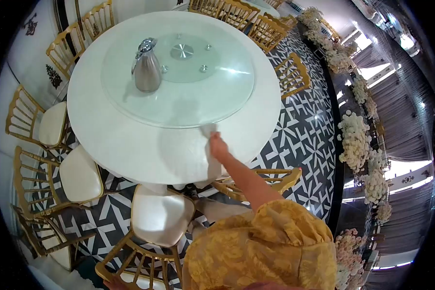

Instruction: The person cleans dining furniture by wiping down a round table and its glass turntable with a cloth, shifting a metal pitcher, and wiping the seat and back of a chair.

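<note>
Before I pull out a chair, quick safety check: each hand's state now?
Left hand: at a chair, mostly cut off; can't tell.
Right hand: at the table, blurred; can't tell if open or holding anything.

A small greyish item (207,129), too blurred to identify, lies on the near part of the round white table (116,150). Beside the table, a gold chair (162,215) stands upright, white seat toward it.
</note>
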`<state>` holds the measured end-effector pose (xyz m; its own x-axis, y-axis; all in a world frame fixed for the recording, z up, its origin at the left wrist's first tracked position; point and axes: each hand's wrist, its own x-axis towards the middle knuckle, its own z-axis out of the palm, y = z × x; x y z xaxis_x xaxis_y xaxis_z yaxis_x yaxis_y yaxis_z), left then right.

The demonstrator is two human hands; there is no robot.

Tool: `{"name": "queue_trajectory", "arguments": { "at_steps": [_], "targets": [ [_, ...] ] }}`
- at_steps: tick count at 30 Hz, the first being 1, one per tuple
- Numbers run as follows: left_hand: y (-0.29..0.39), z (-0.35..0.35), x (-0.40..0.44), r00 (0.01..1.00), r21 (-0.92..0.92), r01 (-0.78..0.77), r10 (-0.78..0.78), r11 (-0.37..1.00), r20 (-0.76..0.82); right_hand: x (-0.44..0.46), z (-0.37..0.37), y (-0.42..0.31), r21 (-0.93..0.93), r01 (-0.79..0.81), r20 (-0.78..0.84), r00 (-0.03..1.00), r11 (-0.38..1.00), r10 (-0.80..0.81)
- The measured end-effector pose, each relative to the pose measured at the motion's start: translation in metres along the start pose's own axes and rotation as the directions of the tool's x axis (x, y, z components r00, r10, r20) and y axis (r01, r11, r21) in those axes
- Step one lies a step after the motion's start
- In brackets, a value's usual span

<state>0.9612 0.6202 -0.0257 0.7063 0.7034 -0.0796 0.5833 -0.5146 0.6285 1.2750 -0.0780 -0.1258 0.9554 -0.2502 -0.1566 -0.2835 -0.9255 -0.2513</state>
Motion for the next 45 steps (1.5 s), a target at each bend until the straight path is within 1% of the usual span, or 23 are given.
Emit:
{"name": "queue_trajectory", "arguments": {
  "at_steps": [2, 4, 5, 6, 8, 10, 11, 13, 14, 15, 17, 18, 20, 21, 22, 24, 25, 27, 31, 38, 41, 42, 45],
  "targets": [
    [0.000, 0.001, 0.000, 1.000, 0.011, 0.008, -0.008, 1.000, -0.003, 0.008, -0.021, -0.001, -0.553, 0.033, 0.125, 0.991, 0.833, 0.044],
    [-0.002, 0.001, 0.001, 1.000, 0.022, 0.015, -0.015, 1.000, -0.009, 0.018, -0.004, -0.026, 0.072, -0.218, -0.117, 0.967, 0.973, 0.225],
    [-0.004, 0.001, 0.001, 1.000, 0.030, 0.016, -0.016, 0.999, -0.011, 0.025, 0.004, -0.050, 0.201, -0.231, -0.082, 0.965, 0.952, 0.251],
    [-0.007, 0.001, 0.000, 1.000, 0.035, 0.021, -0.021, 0.999, -0.009, 0.032, 0.048, -0.067, -0.214, 0.054, -0.415, 0.899, 0.975, -0.141],
    [-0.016, -0.001, 0.002, 1.000, 0.039, 0.026, -0.025, 0.999, -0.011, 0.038, 0.038, -0.156, 0.191, -0.070, 0.013, 0.998, 0.979, 0.069],
    [-0.024, -0.005, 0.002, 1.000, 0.037, 0.024, -0.023, 0.999, -0.015, 0.031, 0.075, -0.227, 0.174, 0.218, -0.056, 0.976, 0.960, -0.211],
    [-0.034, -0.015, -0.002, 0.999, 0.045, 0.032, -0.031, 0.998, -0.024, 0.019, 0.091, -0.247, 0.195, 0.248, -0.007, 0.968, 0.949, -0.251],
    [-0.033, -0.030, -0.015, 0.998, 0.070, 0.048, -0.044, 0.996, -0.052, -0.002, 0.118, -0.306, 0.107, 0.554, -0.084, 0.832, 0.826, -0.548],
    [-0.032, -0.037, -0.029, 0.995, 0.093, 0.067, -0.060, 0.993, -0.074, -0.012, 0.127, -0.320, 0.161, 0.585, 0.006, 0.805, 0.795, -0.593],
    [-0.019, -0.037, -0.033, 0.996, 0.079, 0.063, -0.057, 0.995, -0.072, -0.022, 0.125, -0.320, 0.207, 0.606, 0.103, 0.767, 0.768, -0.633],
    [0.009, -0.031, -0.034, 0.998, 0.002, 0.034, -0.034, 0.999, -0.062, -0.021, 0.142, -0.302, 0.174, 0.730, -0.026, 0.674, 0.661, -0.738],
    [0.015, -0.028, -0.032, 0.998, -0.070, 0.024, -0.027, 0.997, -0.051, -0.034, 0.080, -0.287, 0.241, 0.694, 0.097, 0.678, 0.678, -0.729],
    [0.022, -0.027, -0.035, 0.993, 0.182, -0.018, 0.039, 0.983, -0.113, -0.031, 0.076, -0.227, 0.156, 0.664, 0.000, 0.741, 0.732, -0.672],
    [0.033, -0.028, -0.039, 0.995, 0.135, 0.021, -0.007, 0.991, -0.102, -0.032, 0.054, -0.201, 0.122, 0.596, 0.105, 0.787, 0.794, -0.608],
    [0.041, -0.033, -0.040, 0.995, 0.089, 0.055, -0.047, 0.994, -0.087, -0.027, 0.045, -0.166, 0.038, 0.583, 0.072, 0.808, 0.811, -0.584],
    [0.039, -0.030, -0.037, 0.999, -0.072, 0.009, -0.013, 0.997, -0.052, 0.022, 0.075, -0.066, -0.230, 0.673, -0.188, 0.679, 0.703, -0.710],
    [0.040, -0.028, -0.036, 0.997, -0.021, -0.003, 0.001, 1.000, -0.079, 0.029, 0.059, -0.060, -0.196, 0.487, -0.117, 0.850, 0.851, -0.514],
    [0.049, -0.030, -0.036, 0.995, 0.019, 0.015, -0.013, 1.000, -0.098, 0.035, 0.036, -0.083, -0.187, 0.291, -0.016, 0.954, 0.938, -0.299],
    [0.055, -0.029, -0.036, 0.985, 0.168, 0.142, -0.122, 0.976, -0.123, 0.074, 0.052, -0.152, -0.407, 0.392, 0.041, 0.910, 0.825, -0.413],
    [0.059, -0.028, -0.035, 0.979, 0.035, 0.179, -0.174, 0.983, -0.106, 0.073, 0.040, -0.327, -0.088, 0.544, -0.029, 0.836, 0.834, -0.548],
    [0.065, -0.029, -0.034, 0.977, 0.163, 0.187, -0.166, 0.969, -0.133, 0.089, 0.060, -0.342, -0.046, 0.465, 0.004, 0.885, 0.884, -0.466],
    [0.051, -0.025, -0.034, 0.981, 0.157, 0.158, -0.138, 0.975, -0.134, 0.105, 0.085, -0.327, -0.144, 0.586, -0.139, 0.786, 0.797, -0.603],
    [0.055, -0.026, -0.035, 0.977, 0.065, 0.142, -0.130, 0.988, -0.168, 0.109, 0.088, -0.321, -0.274, 0.666, -0.150, 0.683, 0.694, -0.715]
  ]
}}
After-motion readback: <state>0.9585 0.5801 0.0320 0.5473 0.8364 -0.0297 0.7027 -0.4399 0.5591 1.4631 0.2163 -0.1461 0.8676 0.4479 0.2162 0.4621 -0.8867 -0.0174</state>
